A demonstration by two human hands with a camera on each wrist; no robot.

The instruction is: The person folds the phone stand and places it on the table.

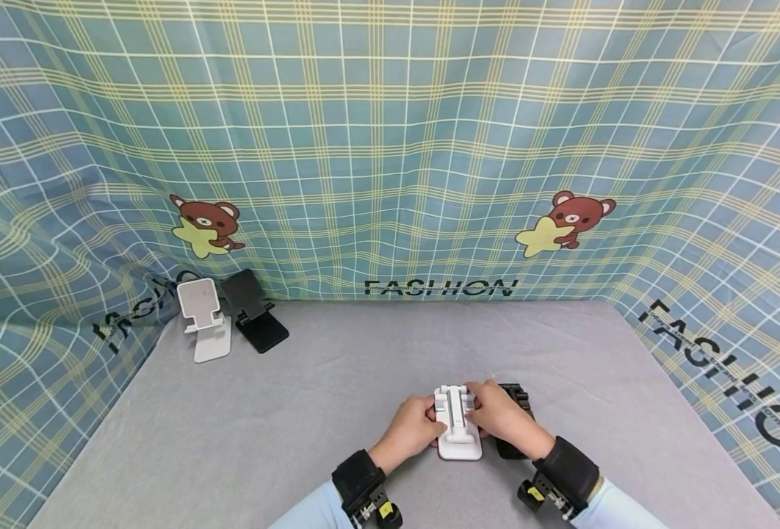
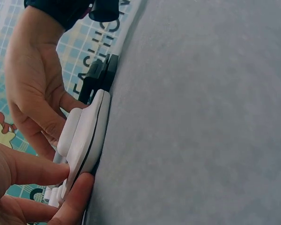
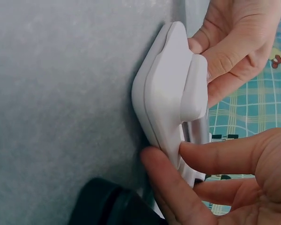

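A folded white phone stand (image 1: 460,447) lies near the front of the table between my two hands. My left hand (image 1: 408,425) pinches its left edge; in the left wrist view the thumb presses the upper face and a finger (image 2: 77,199) goes under the rim. From the other side, my right hand (image 1: 501,413) grips the right edge, with thumb (image 3: 220,152) and fingers around the rim in the right wrist view. A folded black phone stand (image 1: 510,448) lies just right of the white one, partly hidden by my right hand and wrist.
At the back left, an unfolded white phone stand (image 1: 213,344) stands beside an unfolded black phone stand (image 1: 264,332). Grey cloth covers the table (image 1: 244,433). A plaid curtain (image 1: 390,184) with bear prints encloses the back and both sides.
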